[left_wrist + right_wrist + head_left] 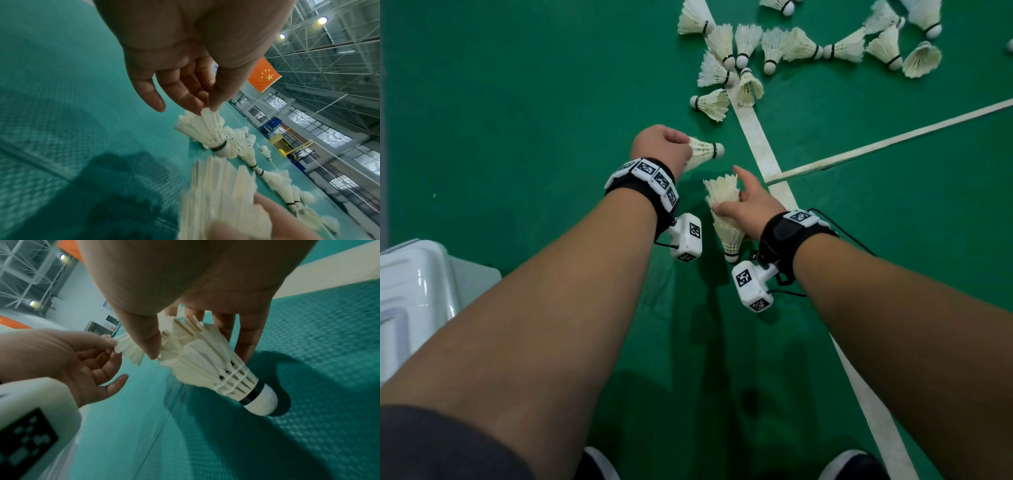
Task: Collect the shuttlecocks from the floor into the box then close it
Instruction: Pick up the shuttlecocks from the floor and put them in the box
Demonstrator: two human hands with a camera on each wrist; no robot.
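White-feathered shuttlecock pinched in left hand; right hand fingers grip nested shuttlecock stack.

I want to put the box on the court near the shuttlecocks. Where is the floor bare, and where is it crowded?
Bare: the green floor left of the left hand, above the box, and the wedge right of the two white lines. Crowded: the loose shuttlecocks at top right, spilling across the line.
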